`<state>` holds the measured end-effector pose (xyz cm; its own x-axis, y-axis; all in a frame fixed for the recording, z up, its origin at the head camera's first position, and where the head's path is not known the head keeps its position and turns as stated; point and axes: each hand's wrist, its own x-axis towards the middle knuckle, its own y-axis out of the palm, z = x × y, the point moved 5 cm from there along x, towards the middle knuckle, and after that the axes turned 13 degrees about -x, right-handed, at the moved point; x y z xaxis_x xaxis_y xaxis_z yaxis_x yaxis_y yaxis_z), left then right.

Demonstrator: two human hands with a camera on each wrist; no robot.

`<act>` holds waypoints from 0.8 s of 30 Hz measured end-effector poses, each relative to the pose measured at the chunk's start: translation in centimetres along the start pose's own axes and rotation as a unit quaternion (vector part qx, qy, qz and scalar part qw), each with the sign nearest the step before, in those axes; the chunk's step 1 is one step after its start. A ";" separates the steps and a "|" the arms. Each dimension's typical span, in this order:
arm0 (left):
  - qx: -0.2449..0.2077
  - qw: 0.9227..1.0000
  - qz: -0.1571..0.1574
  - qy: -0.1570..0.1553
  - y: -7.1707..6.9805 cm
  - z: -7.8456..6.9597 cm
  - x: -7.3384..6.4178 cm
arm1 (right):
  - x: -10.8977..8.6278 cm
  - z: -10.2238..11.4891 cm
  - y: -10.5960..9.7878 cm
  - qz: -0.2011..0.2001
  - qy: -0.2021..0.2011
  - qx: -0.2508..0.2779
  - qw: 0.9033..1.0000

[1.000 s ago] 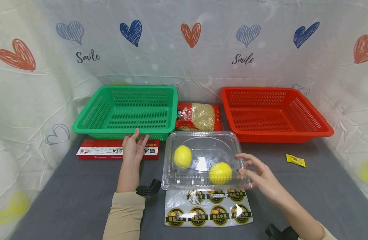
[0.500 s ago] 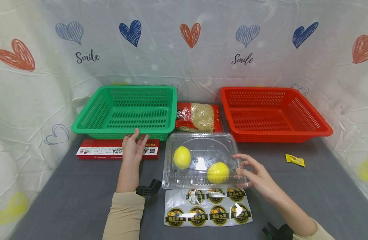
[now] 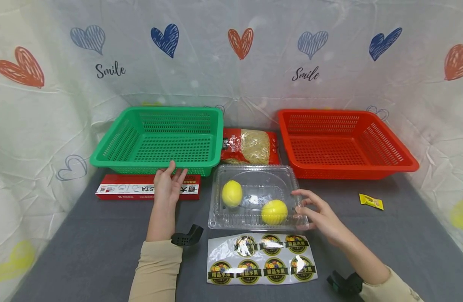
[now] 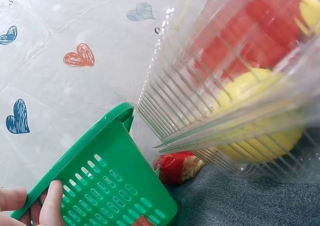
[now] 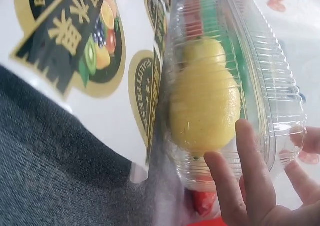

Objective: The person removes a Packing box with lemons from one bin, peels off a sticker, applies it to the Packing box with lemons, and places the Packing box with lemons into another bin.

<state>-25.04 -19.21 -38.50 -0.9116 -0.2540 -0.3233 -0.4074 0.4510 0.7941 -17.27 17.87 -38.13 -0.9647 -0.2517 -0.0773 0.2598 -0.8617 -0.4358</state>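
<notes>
A clear plastic clamshell box point(image 3: 254, 180) with two lemons point(image 3: 232, 193) inside is in the middle of the head view. My right hand point(image 3: 322, 216) grips its right end, fingers spread over the side wall in the right wrist view. The box's lid lies over its base. Left of it, my left hand point(image 3: 168, 184) holds the front rim of a green basket point(image 3: 175, 144), thumb and fingers on either side of the rim in the left wrist view. Just in front of the box lies a sheet of round fruit stickers point(image 3: 261, 259).
A red basket point(image 3: 348, 173) stands at the back right. Between the baskets is a red noodle packet point(image 3: 254, 147). A red and white pasta box point(image 3: 127, 187) lies before the green basket. A small yellow wrapped packet point(image 3: 371, 201) lies on the right.
My right hand has shifted the clamshell box slightly left, then away from me, uncovering more of the sticker sheet. My left hand stays at the green basket's rim.
</notes>
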 end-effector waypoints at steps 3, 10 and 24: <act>-0.005 1.000 -0.003 0.000 0.0 0.0 0.0 | 0.3 -0.3 -0.1 0.003 0.006 0.001 1.000; -0.009 1.000 -0.001 0.002 -0.1 -0.1 -0.1 | 0.8 -0.2 -0.2 0.019 0.002 -0.009 1.000; 0.018 1.000 0.012 0.013 0.1 -0.1 0.0 | 1.3 -0.1 -0.5 0.030 0.017 -0.023 0.999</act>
<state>-25.10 -19.21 -38.36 -0.9196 -0.2645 -0.2906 -0.3875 0.4882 0.7820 -18.67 18.04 -38.11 -0.9485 -0.2864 -0.1354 0.3159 -0.8239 -0.4705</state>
